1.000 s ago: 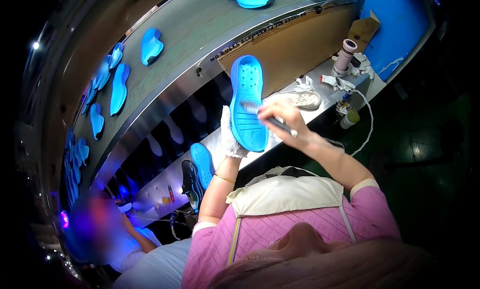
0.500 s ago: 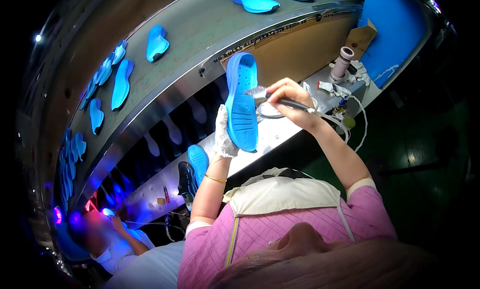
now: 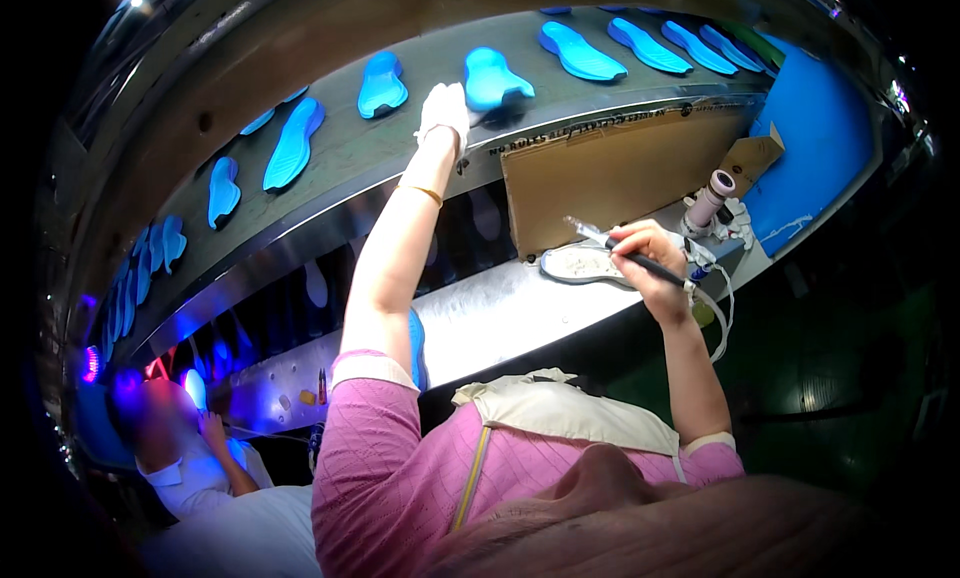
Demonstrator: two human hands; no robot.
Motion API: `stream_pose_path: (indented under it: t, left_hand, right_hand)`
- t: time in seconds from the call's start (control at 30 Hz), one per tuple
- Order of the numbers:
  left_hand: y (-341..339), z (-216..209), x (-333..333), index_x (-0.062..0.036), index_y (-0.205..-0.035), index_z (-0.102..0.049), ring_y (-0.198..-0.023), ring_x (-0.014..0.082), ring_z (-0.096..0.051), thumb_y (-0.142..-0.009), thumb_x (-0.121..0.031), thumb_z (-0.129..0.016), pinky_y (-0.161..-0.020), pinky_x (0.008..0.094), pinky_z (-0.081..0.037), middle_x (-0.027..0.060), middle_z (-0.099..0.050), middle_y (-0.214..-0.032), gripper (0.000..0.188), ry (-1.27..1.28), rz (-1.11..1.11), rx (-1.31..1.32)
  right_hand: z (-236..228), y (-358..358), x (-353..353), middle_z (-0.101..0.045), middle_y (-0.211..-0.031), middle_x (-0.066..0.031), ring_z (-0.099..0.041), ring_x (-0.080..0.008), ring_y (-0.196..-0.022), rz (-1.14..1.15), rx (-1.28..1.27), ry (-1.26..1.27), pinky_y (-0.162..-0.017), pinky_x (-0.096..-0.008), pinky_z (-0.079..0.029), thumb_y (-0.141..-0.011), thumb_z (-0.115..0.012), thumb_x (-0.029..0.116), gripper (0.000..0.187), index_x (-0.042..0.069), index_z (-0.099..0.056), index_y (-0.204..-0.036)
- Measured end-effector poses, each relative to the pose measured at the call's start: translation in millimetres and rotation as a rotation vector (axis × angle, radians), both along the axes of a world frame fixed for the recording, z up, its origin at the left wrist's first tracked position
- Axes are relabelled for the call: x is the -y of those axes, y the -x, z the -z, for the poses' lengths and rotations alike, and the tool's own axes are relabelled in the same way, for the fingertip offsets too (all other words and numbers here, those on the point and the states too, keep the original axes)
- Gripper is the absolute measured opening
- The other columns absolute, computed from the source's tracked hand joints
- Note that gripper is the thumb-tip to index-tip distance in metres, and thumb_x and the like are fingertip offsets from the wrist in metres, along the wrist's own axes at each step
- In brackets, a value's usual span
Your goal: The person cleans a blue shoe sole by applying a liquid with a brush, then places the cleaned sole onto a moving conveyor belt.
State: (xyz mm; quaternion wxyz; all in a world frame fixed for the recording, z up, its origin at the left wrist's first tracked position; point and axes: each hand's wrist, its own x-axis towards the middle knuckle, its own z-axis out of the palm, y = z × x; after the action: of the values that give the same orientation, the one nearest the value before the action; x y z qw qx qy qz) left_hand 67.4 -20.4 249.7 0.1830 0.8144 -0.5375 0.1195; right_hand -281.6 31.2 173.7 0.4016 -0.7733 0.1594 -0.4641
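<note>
My left hand (image 3: 443,114), in a white glove, reaches far forward over the dark belt. Its fingers are closed at the left edge of a blue shoe sole (image 3: 492,76), which lies on or just above the belt; the fingertips are partly hidden. In my bare right hand (image 3: 652,263), above the bright bench, is a brush (image 3: 588,232) with a dark handle and pale tip, pointing up and left. A white hose (image 3: 708,298) runs from the handle's rear. Below the brush tip lies a sole-shaped piece (image 3: 580,264) with a whitish top and dark rim.
Several blue soles (image 3: 583,53) lie along the curved belt (image 3: 335,118). A cardboard sheet (image 3: 590,168) stands behind the bench (image 3: 480,308). A pink bottle (image 3: 711,200) and white gloves (image 3: 736,223) sit at right. Another person (image 3: 190,443) works at lower left, holding a lit sole.
My left hand has carried the blue sole from in front of me forward to the belt. My right hand, with the brush, has moved away from the sole, down and right.
</note>
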Motion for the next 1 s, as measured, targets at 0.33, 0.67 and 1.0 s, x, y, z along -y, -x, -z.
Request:
stream_pose_path:
  t: [0.33,0.67,1.0]
  left_hand:
    - [-105.0,29.8,-73.5,-0.0139,-0.099,-0.069,-0.097,0.0289,-0.062,-0.084,-0.028,-0.063,-0.093,0.042,-0.045,0.0132,-0.062,-0.094,0.022,0.079,-0.201,0.123]
    - [-37.1,-4.8,-224.6,0.0021,-0.126,-0.057,-0.111,0.0232,-0.058,-0.097,-0.028,-0.059,-0.096,0.0361,-0.047,0.0126,-0.062,-0.121,0.042,1.297,0.5,-0.941]
    - [71.3,99.1,-203.7,0.0003,-0.115,-0.063,-0.122,0.0411,-0.052,-0.092,-0.067,-0.039,-0.103,0.0535,-0.041,0.0253,-0.052,-0.135,0.076,0.387,0.708,-2.281]
  right_hand:
    - [27.9,-19.3,-11.4,-0.062,-0.102,-0.01,-0.059,-0.0141,-0.091,-0.063,-0.05,-0.088,-0.077,-0.0237,-0.047,-0.079,-0.067,-0.008,0.014,0.001,-0.063,-0.089]
    - [42.1,-13.9,1.3,-0.059,-0.107,-0.008,-0.057,-0.0078,-0.088,-0.112,-0.067,-0.205,-0.078,-0.0191,-0.044,-0.084,-0.065,-0.005,0.013,0.001,-0.063,-0.095]
    - [49.6,-21.9,-19.2,-0.065,-0.089,-0.0034,-0.059,-0.0069,-0.078,-0.136,0.032,-0.443,-0.069,-0.0179,-0.047,-0.084,-0.07,0.002,0.016,0.004,-0.062,-0.098]
